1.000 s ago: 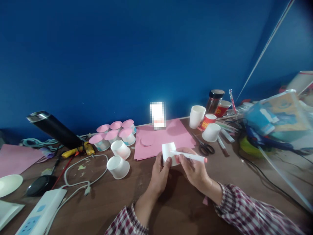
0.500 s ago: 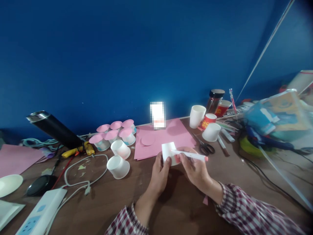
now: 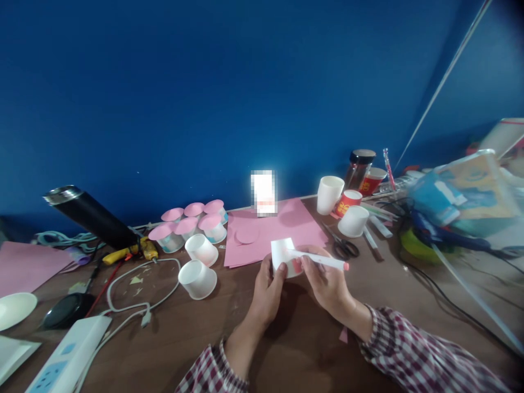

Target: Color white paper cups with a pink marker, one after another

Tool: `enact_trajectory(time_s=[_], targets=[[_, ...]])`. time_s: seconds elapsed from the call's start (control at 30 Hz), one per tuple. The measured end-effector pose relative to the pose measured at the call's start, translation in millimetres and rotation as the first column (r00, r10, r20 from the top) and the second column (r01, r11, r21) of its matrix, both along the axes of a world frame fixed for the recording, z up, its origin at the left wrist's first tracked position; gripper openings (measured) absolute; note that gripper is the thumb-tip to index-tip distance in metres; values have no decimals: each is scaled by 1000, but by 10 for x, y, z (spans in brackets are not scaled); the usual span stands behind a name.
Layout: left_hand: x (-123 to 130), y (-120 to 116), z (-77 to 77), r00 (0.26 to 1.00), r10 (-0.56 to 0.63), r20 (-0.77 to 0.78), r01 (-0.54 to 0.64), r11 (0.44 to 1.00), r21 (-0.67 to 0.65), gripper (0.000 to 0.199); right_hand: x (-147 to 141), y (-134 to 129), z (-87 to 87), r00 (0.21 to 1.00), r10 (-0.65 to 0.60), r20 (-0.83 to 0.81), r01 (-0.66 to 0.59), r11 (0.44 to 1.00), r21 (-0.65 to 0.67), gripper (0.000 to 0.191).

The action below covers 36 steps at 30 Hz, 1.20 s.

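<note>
Standing at left, pink-topped cups [image 3: 187, 226] sit just beside two white cups [image 3: 198, 279]. Near the pink sheets [image 3: 290, 218], the left hand [image 3: 268, 288] clasps a small paper cup [image 3: 280, 252], and close by it the right hand [image 3: 329, 283] pinches a white marker [image 3: 323, 260] (tip at the cup's wall), with dark-handled scissors [image 3: 346, 249] lying further right.

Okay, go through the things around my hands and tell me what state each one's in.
Marker: held in right hand, tip contact unclear
White piece: held in left hand
Six pink-topped cups: standing, tops covered
Two white cups: upside down
Pink sheets: stacked flat
Scissors: lying down, blades apparently closed
Jar: lidded
</note>
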<state>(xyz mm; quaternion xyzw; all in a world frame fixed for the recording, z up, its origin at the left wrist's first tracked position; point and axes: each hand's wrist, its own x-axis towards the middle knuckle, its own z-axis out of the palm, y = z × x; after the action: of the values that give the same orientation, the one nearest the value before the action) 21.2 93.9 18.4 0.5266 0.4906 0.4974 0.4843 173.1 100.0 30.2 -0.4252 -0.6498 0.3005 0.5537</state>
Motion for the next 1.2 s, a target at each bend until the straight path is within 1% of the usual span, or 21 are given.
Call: enact_trajectory(time_s=[0.17, 0.37, 0.47, 0.63, 0.8, 1.2], targets=[[-7, -4, -26, 1000, -4, -18, 4, 1000, 0, 52, -10, -1, -7, 1000, -7, 6, 7, 1000, -11, 22], [-6, 5, -20, 1000, -8, -2, 8, 1000, 14, 49, -11, -9, 12, 1000, -6, 28, 7, 1000, -27, 23], [-4, -1, -9, 1000, -10, 12, 10, 1000, -1, 51, -7, -13, 8, 999, 3, 44, -2, 1000, -24, 23], [4, -1, -2, 998, -10, 60, 10, 1000, -10, 51, -14, -16, -18, 1000, 18, 17, -18, 1000, -25, 22], [4, 0, -2, 999, -5, 47, 5, 1000, -6, 54, -17, -18, -31, 999, 10, 30, -10, 1000, -13, 21], [-4, -14, 14, 998, 45, 40, -44, 999, -24, 52, -8, -17, 47, 1000, 12, -5, -12, 1000, -27, 20]])
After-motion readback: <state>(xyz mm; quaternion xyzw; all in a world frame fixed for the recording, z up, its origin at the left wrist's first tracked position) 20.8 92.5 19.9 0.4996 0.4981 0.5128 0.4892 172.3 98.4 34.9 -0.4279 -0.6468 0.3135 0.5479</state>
